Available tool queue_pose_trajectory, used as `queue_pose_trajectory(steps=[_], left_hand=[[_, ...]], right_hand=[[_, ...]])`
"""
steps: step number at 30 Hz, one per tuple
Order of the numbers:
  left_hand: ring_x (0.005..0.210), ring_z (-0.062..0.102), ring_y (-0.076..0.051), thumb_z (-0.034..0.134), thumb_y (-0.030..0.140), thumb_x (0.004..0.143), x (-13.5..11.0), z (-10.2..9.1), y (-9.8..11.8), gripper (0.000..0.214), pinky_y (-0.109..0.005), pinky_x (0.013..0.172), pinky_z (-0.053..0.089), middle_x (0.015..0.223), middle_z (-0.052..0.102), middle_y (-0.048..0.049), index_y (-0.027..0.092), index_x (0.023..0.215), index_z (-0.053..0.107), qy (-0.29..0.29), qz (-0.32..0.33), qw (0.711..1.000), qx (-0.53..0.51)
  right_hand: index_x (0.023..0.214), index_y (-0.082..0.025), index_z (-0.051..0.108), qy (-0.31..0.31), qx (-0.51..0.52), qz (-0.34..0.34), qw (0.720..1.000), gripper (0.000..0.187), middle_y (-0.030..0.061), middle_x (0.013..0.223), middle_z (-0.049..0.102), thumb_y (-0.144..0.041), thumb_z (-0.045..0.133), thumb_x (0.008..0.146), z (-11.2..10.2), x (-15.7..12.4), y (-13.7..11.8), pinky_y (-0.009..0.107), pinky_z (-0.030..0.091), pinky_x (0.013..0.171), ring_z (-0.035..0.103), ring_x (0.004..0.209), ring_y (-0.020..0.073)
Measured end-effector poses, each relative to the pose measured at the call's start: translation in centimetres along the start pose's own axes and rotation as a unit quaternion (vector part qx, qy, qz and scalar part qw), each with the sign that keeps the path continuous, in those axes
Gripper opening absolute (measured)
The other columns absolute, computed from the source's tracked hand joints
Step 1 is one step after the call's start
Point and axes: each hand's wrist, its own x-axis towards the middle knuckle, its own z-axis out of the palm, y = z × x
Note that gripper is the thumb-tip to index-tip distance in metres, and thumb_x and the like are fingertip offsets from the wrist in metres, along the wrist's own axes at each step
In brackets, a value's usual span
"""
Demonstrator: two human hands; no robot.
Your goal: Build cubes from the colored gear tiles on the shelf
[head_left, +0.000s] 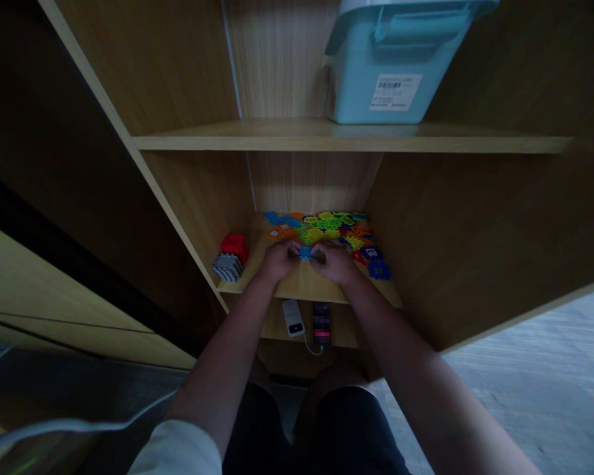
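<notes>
Both my hands reach into a wooden cabinet and meet over a shelf (301, 285). My left hand (278, 260) and my right hand (335, 261) are closed, pinching a small blue toothed plastic piece (305, 252) between them. Just behind them lies a pile of colourful interlocking plastic pieces (327, 227) in blue, orange, yellow and green. A purple piece (371, 253) and a blue piece (379, 269) lie to the right of my right hand.
A red cube (235, 247) and a grey cube (227, 266) built of pieces stand at the shelf's left front. A light blue lidded bin (391, 63) sits on the upper shelf (346, 140). On the shelf below, a white power bank (293, 318) is cabled to a phone (321, 324).
</notes>
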Motion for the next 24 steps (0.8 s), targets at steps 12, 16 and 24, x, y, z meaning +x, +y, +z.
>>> queue_pose_trajectory(steps=[12, 16, 24], left_hand=[[0.092, 0.077, -0.020, 0.070, 0.006, 0.081, 0.0, -0.3, 0.5, 0.029, -0.036, 0.094, 0.060, 0.099, 0.082, -0.0037, 0.020, 0.106, 0.076, -0.004, -0.004, 1.000, 0.001], [0.095, 0.077, -0.021, 0.067, 0.010, 0.086, 0.1, 0.0, 0.4, 0.022, -0.038, 0.096, 0.061, 0.101, 0.082, -0.0054, 0.020, 0.104, 0.076, 0.025, -0.007, 1.000, 0.009], [0.131, 0.065, -0.034, 0.059, 0.015, 0.095, 1.6, 0.0, -0.3, 0.025, -0.054, 0.124, 0.044, 0.126, 0.075, -0.0173, 0.018, 0.114, 0.075, 0.097, -0.008, 0.991, 0.090]], right_hand=[[0.109, -0.028, 0.077, -0.002, 0.017, -0.001, 1.000, 0.018, 0.0073, 0.121, 0.081, -0.034, 0.076, 0.092, -0.3, -0.1, -0.2, 0.047, 0.040, 0.103, 0.066, 0.123, 0.0335], [0.108, -0.028, 0.077, 0.001, 0.019, 0.002, 1.000, 0.017, 0.0075, 0.123, 0.081, -0.034, 0.077, 0.092, -0.2, -0.1, -0.2, 0.048, 0.040, 0.103, 0.066, 0.124, 0.0338], [0.108, -0.029, 0.076, -0.001, 0.012, 0.001, 1.000, 0.017, 0.0072, 0.120, 0.082, -0.035, 0.077, 0.092, -0.1, 0.0, -0.2, 0.049, 0.039, 0.104, 0.065, 0.124, 0.0342]])
